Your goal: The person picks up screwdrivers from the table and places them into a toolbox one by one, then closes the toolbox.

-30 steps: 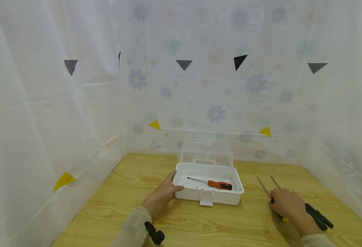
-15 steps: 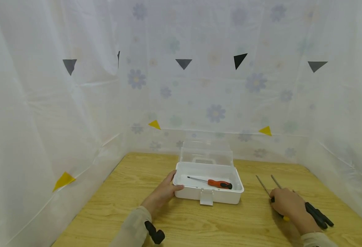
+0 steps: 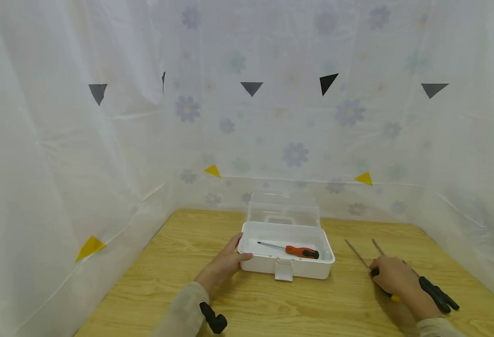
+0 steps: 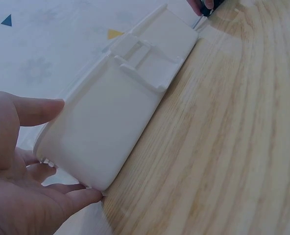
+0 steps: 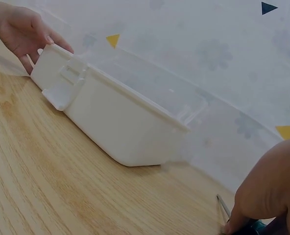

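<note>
A white plastic box [image 3: 301, 267] stands on the wooden table [image 3: 247, 304] with its clear lid [image 3: 282, 211] raised. An orange and black screwdriver [image 3: 299, 252] lies inside it. My left hand [image 3: 232, 255] holds the box's left end, thumb on the front rim and fingers along the side; the left wrist view shows this hand [image 4: 17, 166] round the box's corner [image 4: 106, 132]. To the right of the box, my right hand [image 3: 385, 277] grips the handle of a screwdriver [image 3: 356, 253] lying on the table. Its shaft points away from me.
A second screwdriver shaft [image 3: 378, 247] lies beside the first, and black handles [image 3: 438, 295] stick out behind my right hand. The box's front latch [image 3: 283, 270] hangs down. White flowered sheeting [image 3: 272, 117] walls in the table at the back and both sides.
The shaft under my right hand has shifted slightly left, toward the box. My left hand and the box have kept their places.
</note>
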